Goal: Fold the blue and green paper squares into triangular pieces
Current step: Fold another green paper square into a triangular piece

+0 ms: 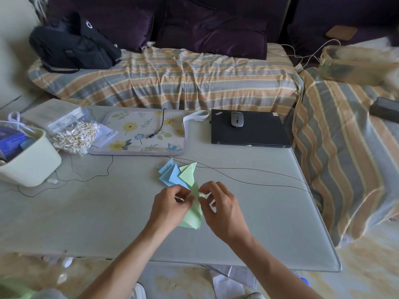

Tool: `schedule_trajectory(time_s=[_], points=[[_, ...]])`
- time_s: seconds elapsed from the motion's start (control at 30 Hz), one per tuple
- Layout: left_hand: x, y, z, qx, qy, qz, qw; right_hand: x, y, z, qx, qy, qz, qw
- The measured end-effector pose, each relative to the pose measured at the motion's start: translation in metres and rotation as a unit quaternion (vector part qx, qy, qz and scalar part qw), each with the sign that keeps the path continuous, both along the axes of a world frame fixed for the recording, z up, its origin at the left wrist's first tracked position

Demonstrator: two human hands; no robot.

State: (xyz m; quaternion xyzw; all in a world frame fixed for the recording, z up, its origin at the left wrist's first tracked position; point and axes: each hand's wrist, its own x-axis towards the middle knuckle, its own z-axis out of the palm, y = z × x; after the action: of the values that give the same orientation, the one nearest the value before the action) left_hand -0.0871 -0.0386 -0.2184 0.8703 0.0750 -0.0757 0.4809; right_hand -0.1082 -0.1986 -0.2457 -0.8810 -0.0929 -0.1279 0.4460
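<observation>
- Both forearms are reaching in from the lower edge, cut off there; shoes and loose white papers on the floor are showing only in part under the bench (86, 223) edge.
- The left hand (170, 209) is pinching the upper left part of a green paper piece (193, 219), its grip curled round the paper, with the fingertips tucked out of sight behind the fold.
- The right hand (222, 209) is pinching the same piece from the right, fingers bent over the top edge; how far the paper is folded beneath both hands is hard to make out.
- The green paper piece is sitting at the middle of the bench, its lower corner lying below the hands.
- Just behind the hands, folded blue triangles (169, 173) and a folded green triangle (189, 173) are lying in an overlapping pile, the near tips hidden by the fingers.
- A thin black cable (248, 169) is running across the bench behind the pile.
- Farther back, a floral mat (138, 132), a closed laptop (250, 130) carrying a mouse (237, 119), and a bag of cotton swabs (75, 137) are lying.
- A pale bin (30, 165) at the left is being cut off by the edge.
- On the striped sofa (172, 76), a black backpack (73, 46) is resting; the object at far right is blurred.
</observation>
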Motion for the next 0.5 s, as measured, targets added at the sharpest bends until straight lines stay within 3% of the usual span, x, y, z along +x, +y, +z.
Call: schedule_trajectory(time_s=[0.2,0.5], points=[[0.000,0.004,0.002,0.036,0.014,-0.095,0.995,0.011,-0.014,0.007,-0.023,0.011,0.069,0.997],[0.004,0.014,0.007,0.014,-0.004,-0.110,0.994,0.015,-0.017,0.008,0.027,0.114,0.067,0.991]])
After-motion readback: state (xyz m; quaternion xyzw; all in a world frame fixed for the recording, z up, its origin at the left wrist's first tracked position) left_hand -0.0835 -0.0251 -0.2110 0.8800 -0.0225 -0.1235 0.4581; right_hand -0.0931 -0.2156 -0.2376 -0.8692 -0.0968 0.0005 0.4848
